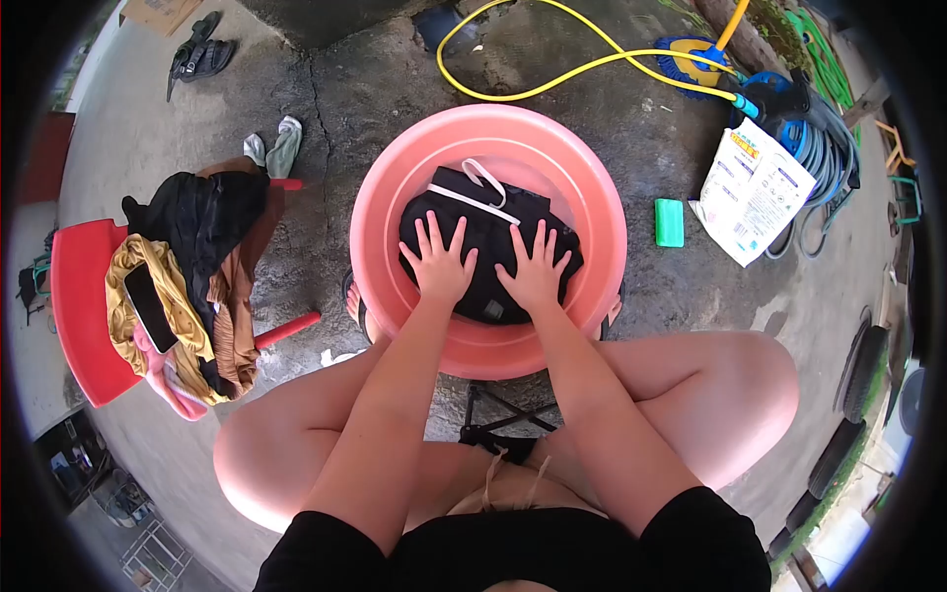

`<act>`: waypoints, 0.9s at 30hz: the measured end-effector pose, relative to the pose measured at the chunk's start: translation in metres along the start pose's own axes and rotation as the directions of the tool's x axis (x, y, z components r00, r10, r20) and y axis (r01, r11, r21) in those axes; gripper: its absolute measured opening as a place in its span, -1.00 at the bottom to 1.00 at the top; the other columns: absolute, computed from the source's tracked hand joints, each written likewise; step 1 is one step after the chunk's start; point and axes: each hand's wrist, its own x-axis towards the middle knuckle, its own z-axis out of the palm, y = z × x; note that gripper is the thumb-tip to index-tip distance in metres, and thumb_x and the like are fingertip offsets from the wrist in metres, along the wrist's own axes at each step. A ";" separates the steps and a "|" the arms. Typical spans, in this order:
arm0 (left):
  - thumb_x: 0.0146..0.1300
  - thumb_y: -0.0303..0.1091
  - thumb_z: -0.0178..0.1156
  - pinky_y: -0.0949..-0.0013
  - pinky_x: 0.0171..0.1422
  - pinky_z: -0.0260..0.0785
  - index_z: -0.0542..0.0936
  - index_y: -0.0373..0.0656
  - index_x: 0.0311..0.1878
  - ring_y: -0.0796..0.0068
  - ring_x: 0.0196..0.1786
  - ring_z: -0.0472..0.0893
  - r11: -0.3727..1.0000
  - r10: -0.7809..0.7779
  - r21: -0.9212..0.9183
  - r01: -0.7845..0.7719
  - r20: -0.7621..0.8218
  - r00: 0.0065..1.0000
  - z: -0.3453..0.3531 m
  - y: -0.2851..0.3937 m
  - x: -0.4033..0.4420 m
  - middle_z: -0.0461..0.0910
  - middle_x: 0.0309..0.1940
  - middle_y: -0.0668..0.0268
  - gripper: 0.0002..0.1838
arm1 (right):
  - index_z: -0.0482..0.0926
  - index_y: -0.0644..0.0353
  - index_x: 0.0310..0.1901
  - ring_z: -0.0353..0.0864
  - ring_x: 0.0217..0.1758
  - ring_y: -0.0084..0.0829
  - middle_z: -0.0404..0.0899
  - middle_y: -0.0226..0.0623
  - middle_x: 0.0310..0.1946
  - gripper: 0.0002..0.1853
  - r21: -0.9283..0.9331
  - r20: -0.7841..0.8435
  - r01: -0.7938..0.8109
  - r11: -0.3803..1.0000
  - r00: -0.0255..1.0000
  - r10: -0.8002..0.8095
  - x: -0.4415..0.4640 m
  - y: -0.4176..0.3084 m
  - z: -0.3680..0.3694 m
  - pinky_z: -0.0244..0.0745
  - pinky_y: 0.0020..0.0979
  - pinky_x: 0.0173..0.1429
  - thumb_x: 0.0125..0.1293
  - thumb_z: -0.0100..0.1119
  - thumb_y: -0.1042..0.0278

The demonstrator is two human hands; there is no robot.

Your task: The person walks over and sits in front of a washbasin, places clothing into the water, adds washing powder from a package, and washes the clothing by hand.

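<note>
A pink plastic basin (370,217) stands on the ground between my knees. Inside it lies a black garment (493,286) with white trim and a white drawstring (483,178) near its far edge. My left hand (439,261) rests flat on the left part of the cloth, fingers spread. On the right part, my right hand (534,266) lies the same way, palm down with its fingers apart. Neither hand grips the fabric. Some pale liquid or wet basin floor shows beyond the garment; I cannot tell how deep it is.
Left stands a red stool (84,306) piled with clothes (222,217) and a phone (150,308). Right of the basin are a green soap bar (669,223), a white packet (755,187) and a hose reel (819,138). A yellow hose (582,71) curves behind. Sandals (202,57) lie far left.
</note>
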 end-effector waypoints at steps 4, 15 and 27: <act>0.28 0.19 -0.06 -0.47 0.35 -0.21 0.14 0.31 0.46 -0.09 0.52 -0.13 1.000 -0.006 0.008 0.005 0.061 0.998 0.034 -0.006 0.019 -0.07 0.48 0.01 -0.32 | 0.13 -0.31 0.42 -0.24 0.54 0.07 -0.21 -0.05 0.50 -0.16 0.012 -0.018 -0.010 1.000 1.000 0.010 0.022 0.003 0.018 -0.22 0.45 0.33 0.08 0.24 -0.10; 0.32 0.15 -0.11 -0.48 0.35 -0.25 0.24 0.17 0.41 -0.15 0.51 -0.12 0.997 -0.070 0.023 0.068 0.122 0.990 0.072 0.002 0.032 0.06 0.43 -0.08 -0.37 | 0.18 -0.33 0.39 -0.08 0.49 0.10 -0.06 -0.06 0.46 -0.25 -0.053 -0.081 -0.035 0.998 0.996 0.031 0.051 0.001 0.046 -0.07 0.40 0.32 0.13 0.16 -0.05; 0.29 0.14 -0.06 -0.47 0.35 -0.21 0.29 0.10 0.37 -0.13 0.46 0.03 0.998 -0.064 -0.007 0.065 0.078 0.995 0.077 0.002 0.036 0.18 0.36 -0.05 -0.37 | 0.11 -0.33 0.42 -0.26 0.53 0.10 -0.21 0.01 0.48 -0.24 -0.055 0.101 -0.079 0.995 0.991 0.084 0.058 -0.003 0.042 -0.22 0.39 0.37 0.16 0.12 -0.06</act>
